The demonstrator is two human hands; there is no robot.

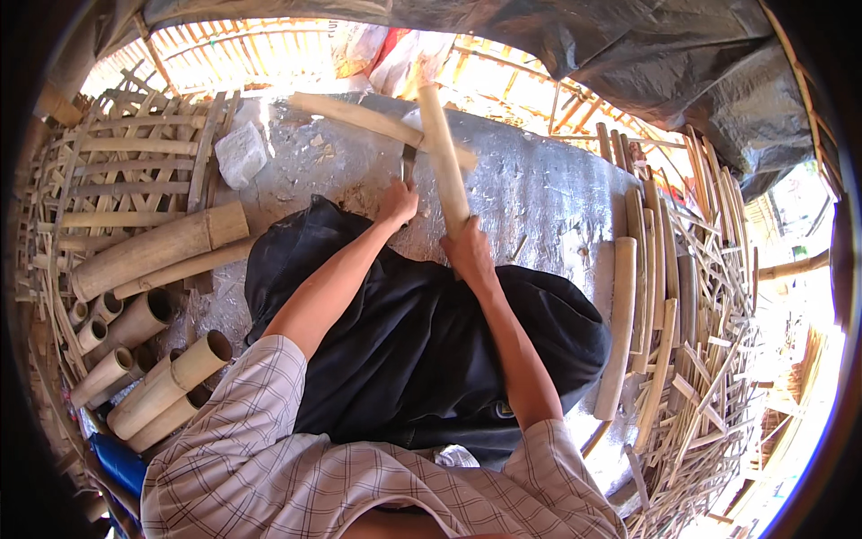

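Observation:
My left hand [397, 204] is closed on the handle of a knife [409, 162]. Its metal blade points away from me and meets a split bamboo strip [355, 116] that lies crosswise beyond it. Whether the edge has entered the strip cannot be seen. In my right hand [470, 249] is a thick length of bamboo [444, 148], gripped at its near end and slanting up and away. It passes in front of the strip's right part; contact between them is unclear. My black-covered legs [404, 332] are spread below both hands.
A grey sheet [557, 189] covers the ground. A pale stone block [242, 154] sits at far left, beside woven bamboo panels [135, 166]. Bamboo tubes [175, 377] pile up at left. Split bamboo pieces [618, 332] and thin slivers [691, 431] crowd the right. Dark plastic sheeting [664, 63] hangs overhead.

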